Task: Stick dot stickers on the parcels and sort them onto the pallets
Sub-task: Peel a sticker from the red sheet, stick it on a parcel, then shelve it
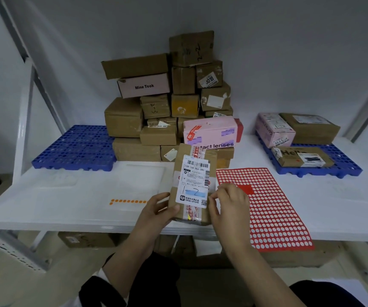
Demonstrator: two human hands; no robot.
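Held parcel (pixel 191 185): brown carton over the white shelf's (pixel 67 196) front edge, long axis running away from the person. White label reads "159-159-A03-280"; handwritten "1-2" below. Left hand (pixel 156 211) grips its lower left side. Right hand (pixel 229 202) pinches fingertips at the label's right edge; contents of the pinch cannot be told. Red dot sheet (pixel 273 209) lies just right. Stack behind shows "Mine Took" box (pixel 144 86) and "contact lenses" box (pixel 209 134).

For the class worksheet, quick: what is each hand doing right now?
Left hand: holding the parcel.
Right hand: fingertips pinched at the parcel's label edge; a sticker cannot be seen.
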